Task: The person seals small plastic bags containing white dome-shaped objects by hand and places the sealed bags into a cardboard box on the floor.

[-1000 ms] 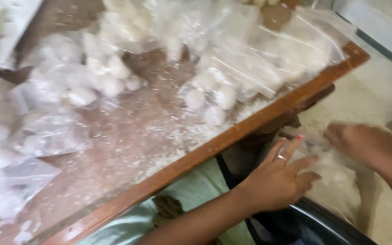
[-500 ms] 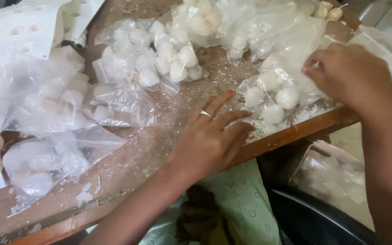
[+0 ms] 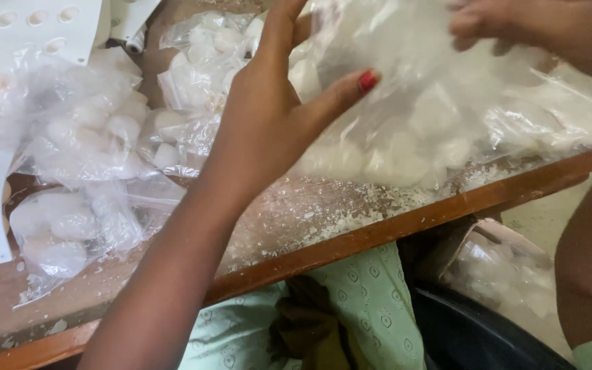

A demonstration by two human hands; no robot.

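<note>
Far left: white moulded sheets point(image 3: 32, 27) with round cut-outs lie on my wooden table point(image 3: 392, 226), one running down the left border. Beside them sit several clear plastic bags of white lumps point(image 3: 83, 144), crumpled and overlapping, with another heap of the same point(image 3: 207, 62) just behind.

Centre: my left hand point(image 3: 268, 116) presses flat against the near side of the large clear bag point(image 3: 447, 116), fingers spread and extended, thumb with its red nail pointing right across the film; it steadies rather than clasps.

Upper right: my right hand point(image 3: 515, 27) pinches the top of that same bag, fingers curled shut on the plastic, though the exact hold is partly cut by the frame.

The large clear bag stands on the table near its front edge, its white pieces settled at the bottom.

Step, as I judge it: gathering and holding the bag upright between both hands. The next move would call for a firmer hold at the neck, so that the load does not sag.

Edges and room: white crumbs litter the wood between bag and the table's front lip, which lies close. Leftward is crowded. Below the edge, another clear bag point(image 3: 508, 274) rests by my green garment point(image 3: 351, 308).
</note>
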